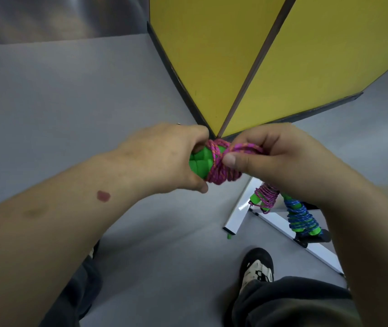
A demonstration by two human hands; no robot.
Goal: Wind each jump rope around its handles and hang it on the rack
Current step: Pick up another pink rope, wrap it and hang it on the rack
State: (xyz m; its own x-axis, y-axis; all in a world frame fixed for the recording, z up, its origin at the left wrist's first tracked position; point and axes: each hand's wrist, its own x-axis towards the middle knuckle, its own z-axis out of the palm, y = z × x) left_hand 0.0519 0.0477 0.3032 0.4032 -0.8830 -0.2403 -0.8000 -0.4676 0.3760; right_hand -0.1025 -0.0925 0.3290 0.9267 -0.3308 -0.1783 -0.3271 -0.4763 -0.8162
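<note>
A jump rope with green handles [200, 162] and a pink cord [221, 172] is held in mid-air at the centre of the head view. My left hand [167, 156] grips the green handles. My right hand [273, 159] pinches a loop of the pink cord between thumb and fingers, right beside the wound coils. Below my right wrist hang two wound ropes on a white rack [238, 215]: a pink one [265, 197] and a blue one [300, 218], both with green handles.
Yellow panels [271, 55] with dark edges stand on the grey floor [70, 102] just behind my hands. My shoe [256, 267] and dark trousers are below. A small green bit [229, 236] lies by the rack's foot.
</note>
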